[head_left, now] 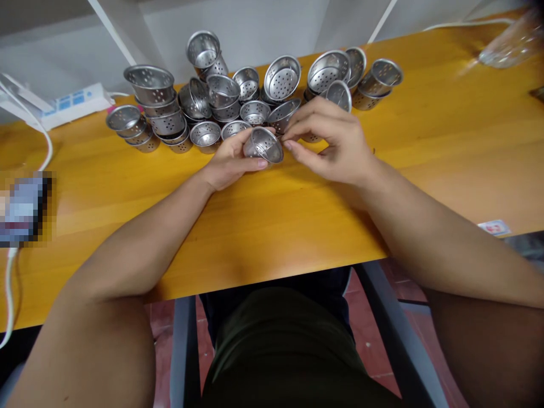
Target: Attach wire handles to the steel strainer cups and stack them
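My left hand is wrapped round a small metal cup with punched holes, tilted so that its open mouth faces right and towards me. Beside the cup's rim, my right hand has thumb and forefinger brought together in a pinch. Whatever lies between those fingertips is too small to make out. Just behind both hands stand several more perforated metal cups, among them one leaning cup and a low one.
Stacked cups stand at the back left, and more cups at the back right. On the left are a white power strip, a phone and its cable. A clear plastic container lies far right; a small packet lies near the edge.
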The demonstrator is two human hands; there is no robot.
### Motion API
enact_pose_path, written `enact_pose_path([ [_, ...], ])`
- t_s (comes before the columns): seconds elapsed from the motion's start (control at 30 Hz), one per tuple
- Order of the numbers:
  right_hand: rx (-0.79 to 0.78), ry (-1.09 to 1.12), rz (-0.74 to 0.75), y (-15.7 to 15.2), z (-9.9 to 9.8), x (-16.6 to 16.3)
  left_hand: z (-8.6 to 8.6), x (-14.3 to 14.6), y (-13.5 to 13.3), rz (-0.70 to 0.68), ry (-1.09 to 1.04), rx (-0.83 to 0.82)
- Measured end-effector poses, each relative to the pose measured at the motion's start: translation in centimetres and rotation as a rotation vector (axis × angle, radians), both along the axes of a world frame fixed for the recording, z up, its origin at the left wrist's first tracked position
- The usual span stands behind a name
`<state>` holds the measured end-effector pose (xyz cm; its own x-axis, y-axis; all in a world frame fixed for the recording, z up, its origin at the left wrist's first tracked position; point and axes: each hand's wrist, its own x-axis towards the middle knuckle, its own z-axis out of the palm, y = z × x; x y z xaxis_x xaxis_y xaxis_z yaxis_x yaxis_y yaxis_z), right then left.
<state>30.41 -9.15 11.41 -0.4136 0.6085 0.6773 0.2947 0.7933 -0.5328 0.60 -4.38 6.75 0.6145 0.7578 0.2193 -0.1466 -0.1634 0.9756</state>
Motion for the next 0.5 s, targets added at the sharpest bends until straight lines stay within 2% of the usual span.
enact_pose_path([
  [0.13,-0.008,-0.041,0.008,-0.1,0.3,0.2,-0.1,0.2,0.4,0.013,-0.02,0.014],
  [0.3,-0.058,-0.056,-0.052,-1.0,0.6,-0.2,0.0,0.3,0.2,0.016,-0.024,-0.002],
  [0.5,-0.01,-0.143,-0.016,-1.0,0.2,-0.1,0.1,0.2,-0.1,0.044,-0.01,-0.025],
])
